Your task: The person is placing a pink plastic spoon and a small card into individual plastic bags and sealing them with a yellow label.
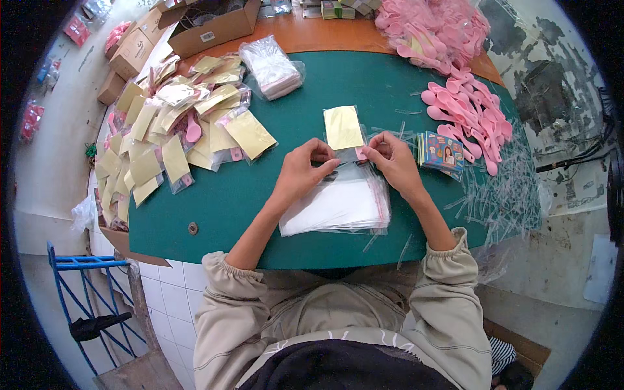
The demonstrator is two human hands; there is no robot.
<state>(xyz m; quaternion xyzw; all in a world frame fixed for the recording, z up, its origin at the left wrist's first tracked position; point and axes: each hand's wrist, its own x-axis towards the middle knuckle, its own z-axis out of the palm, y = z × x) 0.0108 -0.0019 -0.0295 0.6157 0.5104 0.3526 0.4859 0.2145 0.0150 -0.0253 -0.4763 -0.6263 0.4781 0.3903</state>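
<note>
Between my hands lies a clear plastic bag (359, 122) with a pale yellow card (343, 129) inside it. A bit of pink shows at its near end, beside my right fingertips. My left hand (304, 170) pinches the near left side of this bag, thumb against fingers. On the opposite corner my right hand (395, 164) is closed in the same way. Right under my wrists sits a stack of flat clear bags (335, 207). To the right of my right hand stands a pile of printed cards (443, 155) with colourful fronts.
Bagged yellow cards (175, 123) form a large heap at the left. Loose pink spoons (468, 117) and clear plastic strips (497, 205) cover the right side. Another bag stack (272, 68), a cardboard box (214, 29) and a sack of pink spoons (432, 29) stand farther back.
</note>
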